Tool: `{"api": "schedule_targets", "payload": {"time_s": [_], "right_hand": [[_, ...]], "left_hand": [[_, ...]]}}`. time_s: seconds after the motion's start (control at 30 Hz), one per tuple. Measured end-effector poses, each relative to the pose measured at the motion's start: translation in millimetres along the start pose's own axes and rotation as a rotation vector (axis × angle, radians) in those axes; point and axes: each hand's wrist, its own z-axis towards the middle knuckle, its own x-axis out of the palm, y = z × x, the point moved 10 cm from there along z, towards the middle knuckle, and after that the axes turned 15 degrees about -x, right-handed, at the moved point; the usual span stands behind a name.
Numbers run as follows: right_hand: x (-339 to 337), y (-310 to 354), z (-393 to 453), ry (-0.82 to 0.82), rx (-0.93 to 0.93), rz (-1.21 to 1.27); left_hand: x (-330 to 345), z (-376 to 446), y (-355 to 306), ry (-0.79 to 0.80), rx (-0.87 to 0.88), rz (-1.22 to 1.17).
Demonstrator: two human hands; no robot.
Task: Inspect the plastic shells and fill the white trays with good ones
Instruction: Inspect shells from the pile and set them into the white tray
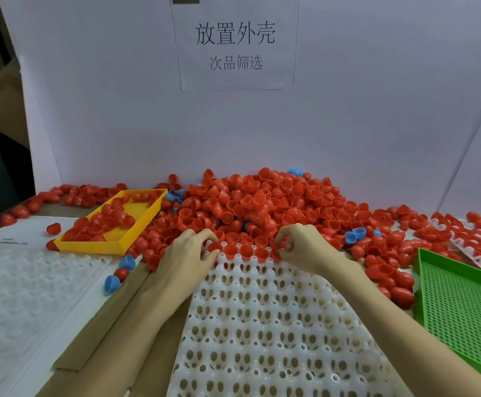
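Between the hands, both pinching red shells (246, 249) over the white tray (262, 310), left hand (189, 253) and right hand (302, 247) are risking knocking pile shells into unfilled sockets.

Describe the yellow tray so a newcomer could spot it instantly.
Start at the big heap of red shells against the white back wall. At the heap's left edge lies a shallow rectangular yellow tray with a mesh floor, partly covered with red shells. The only other coloured tray, on the right, is green.

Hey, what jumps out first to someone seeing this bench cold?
A big heap of red plastic shells against the white back wall. In front, both hands, left hand and right hand, seat shells in the far row of a mostly unfilled white tray.
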Motion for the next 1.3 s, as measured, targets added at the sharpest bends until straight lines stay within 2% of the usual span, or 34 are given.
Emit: {"api": "schedule_targets", "payload": {"time_s": [0.2, 0.4, 0.6, 0.73, 0.87, 0.97, 1.1, 1.3], "right_hand": [[1.0, 5.5, 6.1, 0.059, -0.002, -0.064], [-4.1, 6.6, 2.4, 0.011, -0.022, -0.022], [-37.4, -6.6, 2.3, -0.28, -0.004, 0.044], [-35.4, 1.9, 16.7, -0.313, -0.114, 0.14], [-26.6, 19.5, 37.0, -0.296, -0.187, -0.024], [-19.6, 19.0, 49.8, -0.262, -0.137, -0.096], [-20.5, 3.5, 57.2, -0.292, -0.055, 0.049], [-44.1, -27.8, 20.1, -0.613, 0.079, 0.413]], "left_hand": [[1.7, -1.5, -3.2, -0.031, 0.014, 0.031], [-3.6, -0.4, -3.1, -0.059, 0.035, 0.002], [-10.9, -1.2, -8.4, -0.118, 0.072, 0.002], [-14.7, -5.7, -15.3, -0.139, 0.108, 0.004], [-18.1, -8.8, -21.4, -0.15, 0.132, 0.018], [-24.0, -14.0, -30.1, -0.17, 0.167, 0.01], [-29.8, -20.6, -38.0, -0.198, 0.207, 0.0], [-30.7, -19.1, -37.5, -0.209, 0.207, -0.004]]}}
